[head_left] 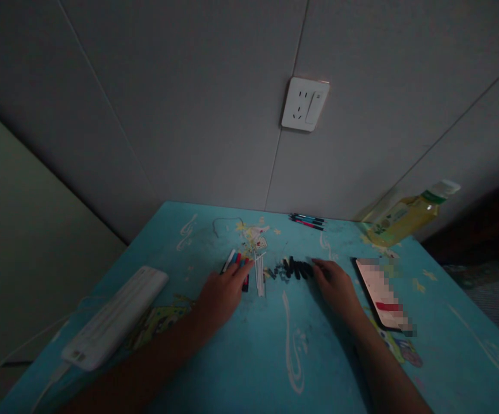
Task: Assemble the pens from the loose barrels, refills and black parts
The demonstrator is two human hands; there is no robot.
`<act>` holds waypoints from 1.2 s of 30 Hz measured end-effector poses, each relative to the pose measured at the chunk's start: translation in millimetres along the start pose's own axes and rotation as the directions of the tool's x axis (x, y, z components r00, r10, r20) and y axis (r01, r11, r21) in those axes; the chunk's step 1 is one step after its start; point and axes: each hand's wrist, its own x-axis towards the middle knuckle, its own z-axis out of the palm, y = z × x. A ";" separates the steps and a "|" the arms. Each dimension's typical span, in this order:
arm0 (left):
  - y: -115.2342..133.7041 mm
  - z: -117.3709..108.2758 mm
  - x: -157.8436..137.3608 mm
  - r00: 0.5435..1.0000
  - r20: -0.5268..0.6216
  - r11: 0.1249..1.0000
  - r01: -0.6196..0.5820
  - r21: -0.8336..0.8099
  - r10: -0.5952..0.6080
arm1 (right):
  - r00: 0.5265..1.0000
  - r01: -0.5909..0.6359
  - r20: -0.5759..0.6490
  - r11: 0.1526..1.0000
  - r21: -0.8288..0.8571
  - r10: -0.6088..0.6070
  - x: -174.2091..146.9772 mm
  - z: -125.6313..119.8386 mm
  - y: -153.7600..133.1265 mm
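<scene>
On the blue patterned table, my left hand [226,290] lies with its fingers stretched over a row of coloured pen parts [246,282], some with white, blue and red ends. Beside those fingertips, several thin white sticks [260,276] that look like pen refills lie side by side. To the right is a row of short black pieces [296,268], perhaps pen caps or grips; they are too dark to tell. My right hand [333,282] rests at the right end of this row, thumb and fingers a little apart, touching or nearly touching the last pieces.
Several pens [307,221] lie at the table's back edge, with a thin string [215,227] to their left. A phone [381,296] and a bottle of yellow liquid [409,217] are at the right. A white power strip [115,319] lies left; a socket [305,104] is on the wall.
</scene>
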 end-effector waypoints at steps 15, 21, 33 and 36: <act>2.7 -4.3 -2.9 0.988 0.061 0.989 0.142 0.035 -0.144 | 1.000 0.009 0.017 1.000 -0.015 -0.009 -2.2 -1.7 -2.8; 5.7 -6.7 -3.6 0.993 0.043 0.989 0.105 0.106 -0.110 | 1.000 0.015 0.008 1.000 -0.014 -0.015 -2.5 -1.4 -0.9; 18.5 -12.6 -12.9 0.965 -0.039 0.965 -0.260 -0.036 0.259 | 0.999 0.023 0.025 0.999 -0.033 -0.022 -1.7 -1.0 1.0; 17.6 -9.3 -12.1 0.961 -0.047 0.961 -0.274 -0.045 0.272 | 0.999 0.025 0.025 0.999 -0.036 -0.024 -2.0 -0.5 1.2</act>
